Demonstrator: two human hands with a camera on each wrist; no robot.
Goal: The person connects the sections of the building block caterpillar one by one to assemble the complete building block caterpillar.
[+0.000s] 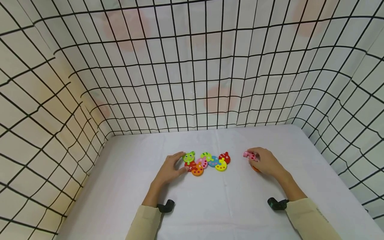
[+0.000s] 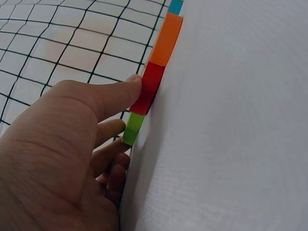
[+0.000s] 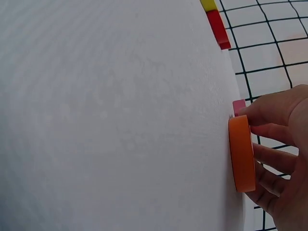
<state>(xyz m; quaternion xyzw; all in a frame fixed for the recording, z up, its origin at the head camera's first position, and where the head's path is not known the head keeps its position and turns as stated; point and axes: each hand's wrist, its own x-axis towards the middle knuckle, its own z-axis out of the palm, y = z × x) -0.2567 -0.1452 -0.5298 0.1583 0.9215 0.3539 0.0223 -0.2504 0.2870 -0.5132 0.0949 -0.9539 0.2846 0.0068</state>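
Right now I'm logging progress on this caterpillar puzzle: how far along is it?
Done: a joined chain runs from the green head to the red end piece. In hand: the left hand steadies the head end; the right hand touches the pink piece and orange piece. Left: those two pieces lie apart from the chain.

Both my forearms wear long beige sleeves that end just behind the wrists. My left hand (image 1: 170,168) and right hand (image 1: 266,161) are bare, without rings or gloves. Behind each hand a small black camera mount sits strapped at the wrist.
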